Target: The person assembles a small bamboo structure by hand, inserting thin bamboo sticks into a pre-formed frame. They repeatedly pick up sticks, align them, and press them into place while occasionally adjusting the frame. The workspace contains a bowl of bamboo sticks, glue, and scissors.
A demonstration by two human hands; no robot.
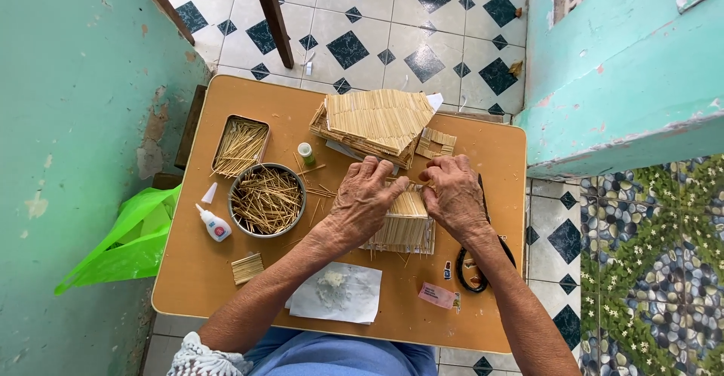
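Item: stick panel (407, 229), a flat sheet of thin pale sticks at table centre, with the left hand (362, 199) laid on its upper left, fingers curled over the top edge, and the right hand (455, 195) at 3 o'clock of it, fingertips pinching at that same edge — whether a single stick is pinched cannot be told. Handling judgement: keep the left palm weighting the sheet so the rows stay flush while the right works the edge. Containers, at 9 o'clock of the panel — round metal bowl (267, 199) heaped with loose sticks; rectangular tin (240, 146) at its 11 o'clock, likewise sticks; small white glue bottle (215, 225), uncapped, lying beside the bowl.
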